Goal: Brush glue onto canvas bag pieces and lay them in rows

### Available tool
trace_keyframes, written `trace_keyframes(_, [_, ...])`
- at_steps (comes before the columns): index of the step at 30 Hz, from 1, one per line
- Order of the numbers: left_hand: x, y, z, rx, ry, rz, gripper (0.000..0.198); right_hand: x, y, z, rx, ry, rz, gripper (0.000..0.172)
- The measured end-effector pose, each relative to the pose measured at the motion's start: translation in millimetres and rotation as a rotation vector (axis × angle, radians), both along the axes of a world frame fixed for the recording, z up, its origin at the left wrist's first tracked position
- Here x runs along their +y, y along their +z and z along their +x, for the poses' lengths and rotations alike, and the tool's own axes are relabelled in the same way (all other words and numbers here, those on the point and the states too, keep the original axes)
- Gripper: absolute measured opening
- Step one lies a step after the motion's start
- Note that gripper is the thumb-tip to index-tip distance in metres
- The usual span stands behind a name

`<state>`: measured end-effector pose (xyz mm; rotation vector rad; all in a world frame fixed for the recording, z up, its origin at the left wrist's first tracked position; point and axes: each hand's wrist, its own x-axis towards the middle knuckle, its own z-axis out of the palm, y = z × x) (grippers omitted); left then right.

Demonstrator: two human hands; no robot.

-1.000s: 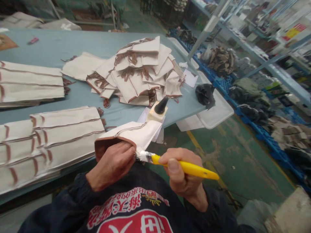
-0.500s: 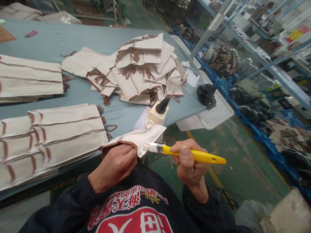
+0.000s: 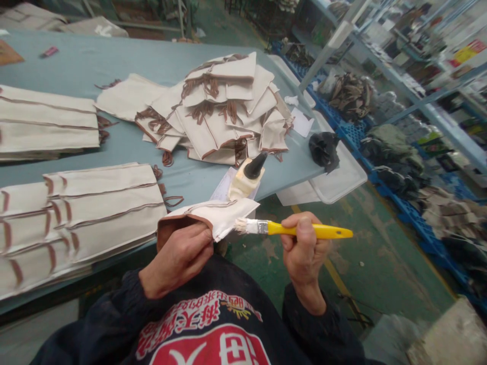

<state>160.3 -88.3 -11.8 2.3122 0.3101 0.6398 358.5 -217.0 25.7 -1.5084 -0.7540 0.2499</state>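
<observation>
My left hand [image 3: 180,258] grips the brown-trimmed edge of a cream fabric piece [image 3: 224,213] at the table's front edge. The fingertips are partly hidden by the fabric's rim. My right hand [image 3: 307,253] is closed round the yellow handle of a paintbrush [image 3: 277,228]. White stuff coats the brush's bristles, which are at the right part of the fabric piece; whether they touch it is hard to tell. Just behind the piece, a cream container with a black cone-shaped tip [image 3: 255,166] leans on a paper sheet [image 3: 220,186].
A heap of cream fabric pieces with brown ties [image 3: 216,126] lies on the blue-grey table [image 3: 125,56]. Stacked pieces [image 3: 114,208] are at the left. A black crumpled bag [image 3: 323,150] sits at the right corner, near a white tray [image 3: 344,177]. Blue pallets [image 3: 352,133] hold bundles.
The brush has moved slightly up and right, away from the fabric's lower corner, and my right hand now holds it further back on the handle. My left hand has barely moved.
</observation>
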Motion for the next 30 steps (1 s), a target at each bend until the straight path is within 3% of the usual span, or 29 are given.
trace_keyframes(2, [0,2.4,3,0.045,0.028,-0.199,0.032,2,-2.0,1,-0.001,-0.011,-0.022,0.040])
trace_keyframes(8, [12,14.3,15,0.173,0.172,-1.017,0.022,7,-8.4,-2,0.059,-0.051,0.070,0.037])
trace_keyframes(11, [19,20.9,16,0.160,0.174,-1.210,0.025,10,-8.3,-2,0.042,-0.012,0.090,0.037])
trace_keyframes(16, [14,27.7,17,0.153,0.126,-1.260,0.023,25,-6.6,-11,-0.034,0.120,0.094,0.036])
trace_keyframes(21, [8,25.7,17,0.143,0.089,-1.197,0.025,41,-7.0,-23,-0.097,0.202,0.106,0.032])
trace_keyframes(26, [10,26.2,9,0.108,0.106,-1.118,0.024,40,-2.9,-16,-0.046,0.001,0.185,0.036])
trace_keyframes(30, [10,28.7,2,0.142,0.096,-0.823,0.021,36,-11.4,-5,-0.014,-0.066,0.172,0.034])
